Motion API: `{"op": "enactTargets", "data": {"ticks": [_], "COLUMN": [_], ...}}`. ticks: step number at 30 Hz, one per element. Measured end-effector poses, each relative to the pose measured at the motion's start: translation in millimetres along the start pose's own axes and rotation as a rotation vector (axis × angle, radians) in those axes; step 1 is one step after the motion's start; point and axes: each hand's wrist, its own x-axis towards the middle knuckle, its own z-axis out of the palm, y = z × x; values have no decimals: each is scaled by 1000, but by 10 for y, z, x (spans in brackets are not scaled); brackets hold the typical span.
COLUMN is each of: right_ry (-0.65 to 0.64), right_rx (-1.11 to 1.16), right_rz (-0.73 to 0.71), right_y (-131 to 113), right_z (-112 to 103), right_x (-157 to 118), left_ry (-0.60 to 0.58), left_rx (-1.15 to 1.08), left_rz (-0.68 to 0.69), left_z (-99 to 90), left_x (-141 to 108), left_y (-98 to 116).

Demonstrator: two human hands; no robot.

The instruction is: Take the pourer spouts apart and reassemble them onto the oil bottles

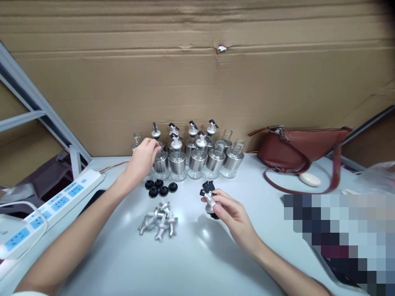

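Note:
My right hand pinches an assembled pour spout, silver with a black flap on top and a black stopper below. It is held above the table, just in front of several small black flap levers. At the left end of the front row, my left hand is closed at the neck of a glass bottle with a steel band; the fingers hide that neck. Between my hands lie several black stoppers and, nearer me, a heap of silver spout bodies.
Several bottles stand in rows, some with spouts, others with bare necks. Behind rises a cardboard wall. At left lies a white power strip. At right are a brown handbag and a white oval object.

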Motion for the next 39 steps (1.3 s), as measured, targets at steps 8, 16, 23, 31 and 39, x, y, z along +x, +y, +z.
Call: {"op": "enactTargets", "data": {"ticks": [8, 16, 23, 31, 39], "right_ry": [61, 106, -108, -297, -367], "right_rx": [29, -173, -647, -716, -711], "right_rz": [-7, -378, -796, -792, -694], "right_y": [83, -25, 60, -3, 30], "right_z": [75, 194, 215, 90, 55], "right_x": [-2, 37, -31, 3, 47], "left_ry": [147, -773, -686, -722, -819], "left_rx": [-258, -1712, -1813, -1606, -1515], "left_rz": [-80, -400, -373, -573, -615], "left_z": [-47, 302, 501, 423, 355], "left_x": [-260, -1670, -1785, -1822, -1721], "left_y": [226, 1058, 1116, 1101, 1085]}}
